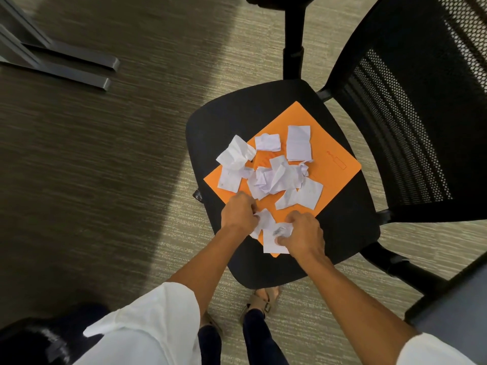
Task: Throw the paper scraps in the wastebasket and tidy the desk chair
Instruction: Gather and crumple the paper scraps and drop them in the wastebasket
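- From the head camera, looking down: the paper scraps are lying in a loose heap on an orange folder, which is sitting flat and skewed on the seat of the black desk chair.
- The left hand is curling its fingers around a crumpled scrap at the near edge of the heap; the right hand is pinching and bunching another scrap just beside it, with a flat piece partly under it.
- The scraps are looking feather-light, soft and already creased, so they should be crushing together easily; I would judge that gathering them inward into one wad is safer than picking singly, since loose ones are likely to be slipping off the smooth folder.
- The folder is looking stiff enough to serve as a tray if taken by two opposite edges, though it could be bowing and spilling.
- The chair is appearing heavy on its base; the mesh backrest seems the natural place to be holding it.
- The wastebasket is not showing anywhere, so I cannot tell how far the scraps are having to travel.
- The fingertips of both hands are being hidden by the knuckles and paper, and the dark shape at lower left is too blurred to be naming.
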Demonstrator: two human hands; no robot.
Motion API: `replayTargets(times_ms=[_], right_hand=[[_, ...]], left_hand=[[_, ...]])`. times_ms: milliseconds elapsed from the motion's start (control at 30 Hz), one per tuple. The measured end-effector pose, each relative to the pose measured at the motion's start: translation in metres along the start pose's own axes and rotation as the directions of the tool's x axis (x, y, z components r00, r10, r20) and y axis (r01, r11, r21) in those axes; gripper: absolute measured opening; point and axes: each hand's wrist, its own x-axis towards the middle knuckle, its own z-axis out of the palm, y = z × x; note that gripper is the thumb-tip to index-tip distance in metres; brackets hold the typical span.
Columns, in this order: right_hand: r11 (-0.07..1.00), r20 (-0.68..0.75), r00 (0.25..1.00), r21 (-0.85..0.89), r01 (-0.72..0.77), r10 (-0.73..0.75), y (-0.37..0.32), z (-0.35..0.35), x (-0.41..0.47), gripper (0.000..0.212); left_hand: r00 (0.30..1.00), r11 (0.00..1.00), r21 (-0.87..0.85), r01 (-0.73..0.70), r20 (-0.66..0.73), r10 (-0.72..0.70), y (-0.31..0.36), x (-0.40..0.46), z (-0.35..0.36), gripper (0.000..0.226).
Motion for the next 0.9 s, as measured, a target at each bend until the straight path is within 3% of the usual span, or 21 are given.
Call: replayTargets(times_ms=[100, 167, 300, 400, 500, 633, 800, 833, 900], right_hand=[[1.000, 0.047, 0.999, 0.006, -0.006, 0.006, 0.002, -0.008, 0.006, 0.041], [1.000, 0.076, 0.997, 0.018, -0.005, 0.004, 0.004, -0.012, 0.009, 0.033], [0.992, 0.094, 0.993, 0.097, -0.082, 0.072, 0.008, -0.023, 0.012, 0.027], [0.940, 0.084, 0.988, 0.307, -0.148, 0.129, 0.010, -0.039, 0.009, 0.029], [0.812, 0.108, 0.986, 0.559, -0.169, 0.131, 0.005, -0.056, 0.001, 0.028], [0.552, 0.226, 0.971, 0.800, -0.233, 0.081, -0.007, -0.075, -0.006, 0.030], [0.225, 0.344, 0.938, 0.918, -0.326, -0.043, -0.018, -0.072, 0.004, 0.045], [0.184, 0.365, 0.929, 0.919, -0.349, -0.060, -0.023, -0.067, 0.005, 0.047], [0.210, 0.376, 0.926, 0.909, -0.360, -0.040, -0.033, -0.053, 0.008, 0.046]], left_hand=[[1.000, 0.997, -0.078, -0.020, -0.004, 0.019, -0.004, 0.002, 0.001, 0.010], [1.000, 0.972, -0.233, -0.020, -0.001, 0.020, -0.007, 0.002, 0.001, 0.013], [0.998, 0.818, -0.572, 0.061, 0.049, -0.039, -0.012, 0.003, -0.005, 0.019], [0.989, 0.670, -0.727, 0.150, 0.119, -0.091, -0.014, 0.005, -0.010, 0.029], [0.982, 0.564, -0.805, 0.186, 0.169, -0.083, -0.016, 0.005, -0.011, 0.028], [0.982, 0.543, -0.818, 0.190, 0.170, -0.088, -0.014, 0.002, -0.011, 0.014], [0.980, 0.429, -0.882, 0.194, 0.155, -0.124, -0.018, 0.001, -0.014, 0.015], [0.979, 0.409, -0.891, 0.197, 0.158, -0.127, -0.018, 0.001, -0.014, 0.014], [0.978, 0.342, -0.916, 0.208, 0.184, -0.101, -0.014, -0.002, -0.014, 0.016]])
